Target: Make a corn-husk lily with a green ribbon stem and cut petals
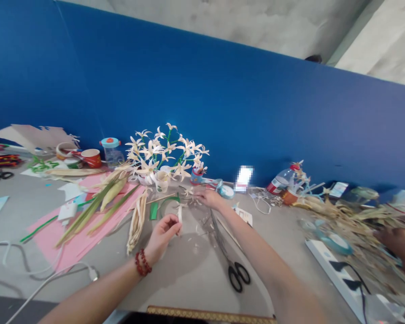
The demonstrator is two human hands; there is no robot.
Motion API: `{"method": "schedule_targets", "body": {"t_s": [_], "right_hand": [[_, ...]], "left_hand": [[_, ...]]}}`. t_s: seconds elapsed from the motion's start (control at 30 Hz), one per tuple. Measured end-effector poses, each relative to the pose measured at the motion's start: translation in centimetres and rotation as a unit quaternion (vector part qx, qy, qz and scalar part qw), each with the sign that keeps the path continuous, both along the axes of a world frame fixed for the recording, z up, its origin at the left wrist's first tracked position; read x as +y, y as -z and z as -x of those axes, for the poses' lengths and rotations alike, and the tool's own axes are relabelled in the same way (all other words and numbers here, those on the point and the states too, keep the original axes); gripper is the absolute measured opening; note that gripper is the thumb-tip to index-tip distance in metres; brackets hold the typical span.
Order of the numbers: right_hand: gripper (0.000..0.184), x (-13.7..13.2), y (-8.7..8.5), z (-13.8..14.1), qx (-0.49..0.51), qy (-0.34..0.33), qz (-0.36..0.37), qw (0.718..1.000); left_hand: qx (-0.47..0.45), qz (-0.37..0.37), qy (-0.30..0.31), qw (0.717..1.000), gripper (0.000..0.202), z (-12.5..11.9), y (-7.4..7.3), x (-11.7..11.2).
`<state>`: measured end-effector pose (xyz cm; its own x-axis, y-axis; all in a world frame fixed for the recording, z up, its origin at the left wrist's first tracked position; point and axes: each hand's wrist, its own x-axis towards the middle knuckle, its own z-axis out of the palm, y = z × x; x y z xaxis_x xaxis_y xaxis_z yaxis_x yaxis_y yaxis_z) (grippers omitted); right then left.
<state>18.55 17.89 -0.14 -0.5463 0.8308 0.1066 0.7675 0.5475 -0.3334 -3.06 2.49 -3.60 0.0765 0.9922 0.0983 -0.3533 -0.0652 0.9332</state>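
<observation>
My left hand (165,230), with red beads at its wrist, pinches a small pale husk strip (180,213) that stands up from its fingertips. Farther forward, my right hand (208,198) reaches down to the table among small pale petal pieces (188,191); its fingers are drawn together, and what lies between them is too small to make out. Behind the hands stands a bunch of white husk flowers (168,148) on green stems, beside a paper cup (161,182). Below my right forearm lie scissors (238,275) with black handles and several thin wires (218,231).
Pink paper (50,243) with green husks (91,211) lies at left, near a white cable (40,294). At right are a power strip (334,274), a bottle (281,180), a heap of dry husks (357,220) and another person's hand (396,240). A blue partition (222,99) closes the back.
</observation>
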Motion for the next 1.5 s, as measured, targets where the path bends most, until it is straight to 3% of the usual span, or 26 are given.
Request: {"method": "schedule_targets", "body": {"t_s": [0.17, 0.3, 0.37, 0.47, 0.6, 0.77, 0.9, 0.97, 1.07, 1.13, 1.17, 1.23, 1.3, 1.37, 1.5], "right_hand": [[0.022, -3.0, -2.2, -2.4, 0.011, 0.046, -0.007, 0.999], [0.028, -10.1, -3.5, -5.4, 0.0, 0.065, 0.02, 0.998], [0.023, -14.6, -3.0, -6.9, -0.019, 0.08, 0.058, 0.995], [0.018, -20.6, -1.0, -8.9, -0.044, 0.161, 0.085, 0.982], [0.017, -25.4, 2.1, -9.7, -0.042, 0.216, 0.081, 0.972], [0.013, -26.1, 3.3, -9.0, -0.029, 0.289, 0.059, 0.955], [0.022, -25.5, 3.9, -10.3, 0.086, 0.32, 0.128, 0.935], [0.03, -25.5, 4.2, -11.1, 0.21, 0.325, 0.208, 0.898], [0.038, -25.8, 4.0, -11.1, 0.388, 0.332, 0.317, 0.799], [0.042, -26.2, 3.3, -9.8, 0.473, 0.313, 0.345, 0.748], [0.045, -26.3, 3.0, -8.9, 0.499, 0.294, 0.347, 0.737], [0.05, -26.4, 2.4, -6.4, 0.525, 0.243, 0.363, 0.731], [0.043, -26.3, 2.3, -3.7, 0.503, 0.189, 0.403, 0.741], [0.044, -26.0, 2.6, -1.2, 0.47, 0.164, 0.415, 0.762], [0.056, -25.2, 2.8, 2.3, 0.447, 0.133, 0.359, 0.809]], "left_hand": [[-0.021, 0.009, 0.011, 1.0, 0.017, 0.1, -0.3, 0.0], [-0.062, 0.027, 0.022, 0.998, 0.018, 0.3, -1.1, -0.2], [-0.086, 0.041, 0.025, 0.995, 0.019, 0.4, -1.4, -0.3], [-0.113, 0.06, 0.021, 0.991, 0.018, 0.6, -1.6, -0.3], [-0.135, 0.067, 0.024, 0.988, 0.015, 0.6, -1.6, -0.2], [-0.174, 0.078, 0.048, 0.98, 0.014, 0.6, -1.9, -0.4], [-0.2, 0.099, 0.062, 0.973, 0.014, 0.6, -2.1, -0.5], [-0.208, 0.102, 0.067, 0.97, 0.014, 0.7, -2.1, -0.5], [-0.214, 0.101, 0.071, 0.969, 0.014, 0.7, -2.2, -0.5], [-0.217, 0.101, 0.07, 0.968, 0.015, 0.7, -2.4, -0.6], [-0.22, 0.101, 0.07, 0.968, 0.016, 0.7, -2.5, -0.6], [-0.223, 0.099, 0.069, 0.967, 0.017, 0.7, -2.7, -0.7], [-0.225, 0.099, 0.069, 0.967, 0.017, 0.6, -2.8, -0.7], [-0.232, 0.104, 0.069, 0.965, 0.017, 0.5, -2.7, -0.8], [-0.261, 0.134, 0.072, 0.953, 0.018, 0.3, -2.2, -0.7]]}}
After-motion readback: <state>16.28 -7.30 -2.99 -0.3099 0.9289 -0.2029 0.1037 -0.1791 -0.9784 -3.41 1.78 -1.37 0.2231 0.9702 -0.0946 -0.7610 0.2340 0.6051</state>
